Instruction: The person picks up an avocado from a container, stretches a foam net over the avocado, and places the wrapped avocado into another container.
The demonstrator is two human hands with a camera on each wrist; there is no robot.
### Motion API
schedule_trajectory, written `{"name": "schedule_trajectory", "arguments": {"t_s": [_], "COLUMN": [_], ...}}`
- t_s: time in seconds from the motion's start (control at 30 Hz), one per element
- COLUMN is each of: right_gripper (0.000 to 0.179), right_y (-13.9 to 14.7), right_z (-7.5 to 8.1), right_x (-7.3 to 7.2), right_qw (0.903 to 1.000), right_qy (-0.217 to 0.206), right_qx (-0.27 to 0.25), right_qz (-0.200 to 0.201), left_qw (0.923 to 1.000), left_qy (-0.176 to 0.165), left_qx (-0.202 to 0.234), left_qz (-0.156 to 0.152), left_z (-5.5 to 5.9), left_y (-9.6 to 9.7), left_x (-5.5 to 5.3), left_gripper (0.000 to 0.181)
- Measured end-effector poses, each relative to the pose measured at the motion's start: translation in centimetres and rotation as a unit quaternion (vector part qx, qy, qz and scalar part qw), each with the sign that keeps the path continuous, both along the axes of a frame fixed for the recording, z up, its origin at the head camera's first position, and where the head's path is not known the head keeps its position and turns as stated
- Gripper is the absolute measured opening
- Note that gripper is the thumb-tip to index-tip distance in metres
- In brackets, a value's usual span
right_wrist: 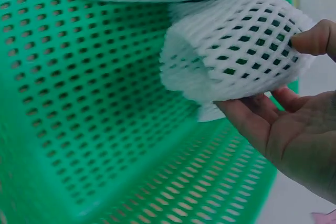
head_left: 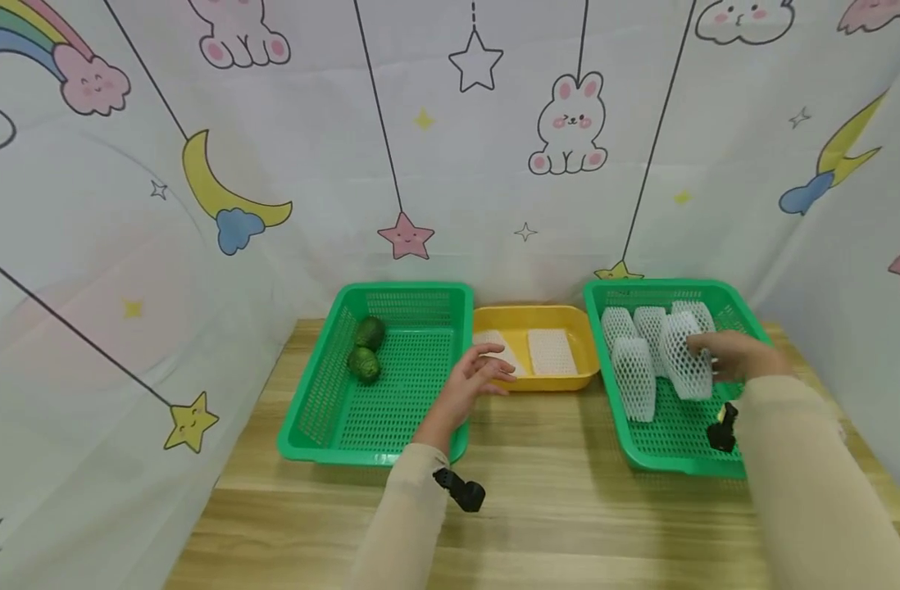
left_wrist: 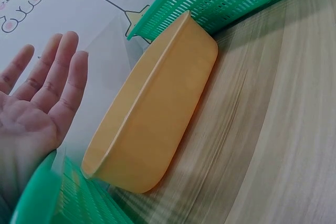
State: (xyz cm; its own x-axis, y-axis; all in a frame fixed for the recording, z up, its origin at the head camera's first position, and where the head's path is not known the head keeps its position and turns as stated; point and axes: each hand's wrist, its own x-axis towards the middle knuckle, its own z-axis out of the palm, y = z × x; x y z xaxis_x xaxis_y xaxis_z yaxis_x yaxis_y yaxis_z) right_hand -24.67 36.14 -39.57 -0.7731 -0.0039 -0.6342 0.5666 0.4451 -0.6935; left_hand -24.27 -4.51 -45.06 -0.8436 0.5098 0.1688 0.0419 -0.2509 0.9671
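My right hand pinches a white foam net sleeve between thumb and fingers, over the right green basket. Dark green shows through its mesh, and its near end gapes in the right wrist view. Several similar foam net sleeves lie in that basket around it. My left hand hovers with nothing in it, fingers spread and slightly bent, between the left green basket and the yellow tray. Its palm faces the camera in the left wrist view.
Two dark green avocados lie at the left of the left basket. Flat white foam net sleeves rest in the yellow tray between the baskets. A patterned white curtain hangs behind the wooden table.
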Motion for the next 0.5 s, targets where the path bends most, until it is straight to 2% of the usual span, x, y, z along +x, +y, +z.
{"name": "schedule_trajectory", "arguments": {"t_s": [0.1,0.2,0.37,0.5], "right_gripper": [0.087,0.093,0.099,0.096], "right_y": [0.6,0.7,0.5,0.4], "right_z": [-1.8,-2.7,-2.9,-3.0], "right_x": [0.6,1.0,1.5,1.5], "right_qw": [0.9988,0.9975,0.9961,0.9962], "right_qy": [-0.049,-0.067,-0.063,-0.05], "right_qx": [-0.004,0.009,0.014,0.006], "right_qz": [-0.009,-0.019,-0.061,-0.072], "left_qw": [0.9999,0.9997,0.9998,0.9999], "left_qy": [0.0,0.004,0.005,0.0], "left_qx": [-0.011,-0.023,-0.019,-0.002], "left_qz": [-0.005,-0.011,-0.009,-0.014], "left_z": [0.6,1.4,2.1,2.3], "left_y": [0.0,0.0,0.3,0.3], "left_x": [0.6,1.2,1.4,1.2], "left_gripper": [0.033,0.032,0.031,0.032]}}
